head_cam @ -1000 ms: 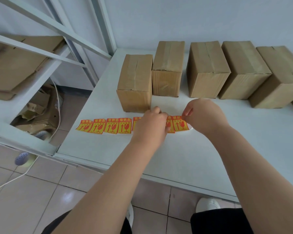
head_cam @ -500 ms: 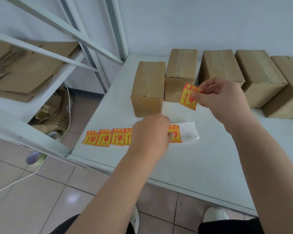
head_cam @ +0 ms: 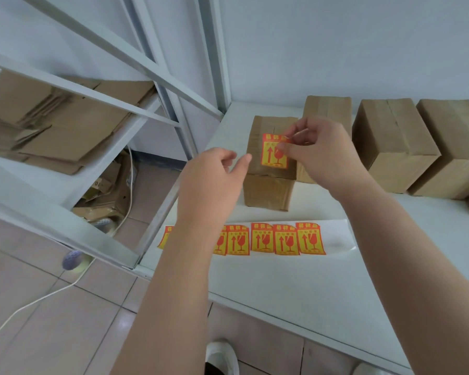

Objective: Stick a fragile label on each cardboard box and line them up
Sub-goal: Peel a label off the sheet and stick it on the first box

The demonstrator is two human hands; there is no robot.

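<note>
My right hand (head_cam: 325,155) pinches the right edge of a red-and-yellow fragile label (head_cam: 274,154) held over the top of the nearest cardboard box (head_cam: 268,193); I cannot tell whether the label touches the box. My left hand (head_cam: 214,180) hovers empty beside that box's left side, fingers apart. On the white table (head_cam: 322,288) lies a backing strip with several more fragile labels (head_cam: 284,239); my left forearm hides part of it. Further boxes stand behind and to the right: one (head_cam: 326,106), another (head_cam: 390,142) and a third (head_cam: 455,147).
A white metal shelf frame (head_cam: 92,96) stands at the left, with flattened cardboard (head_cam: 65,123) on its shelf and more scraps below. A white cable (head_cam: 33,304) crosses the tiled floor. A wall rises behind the table.
My right hand carried the peeled label left, down over the nearest box. My left hand let go of the label strip and rose to the box's left side.
</note>
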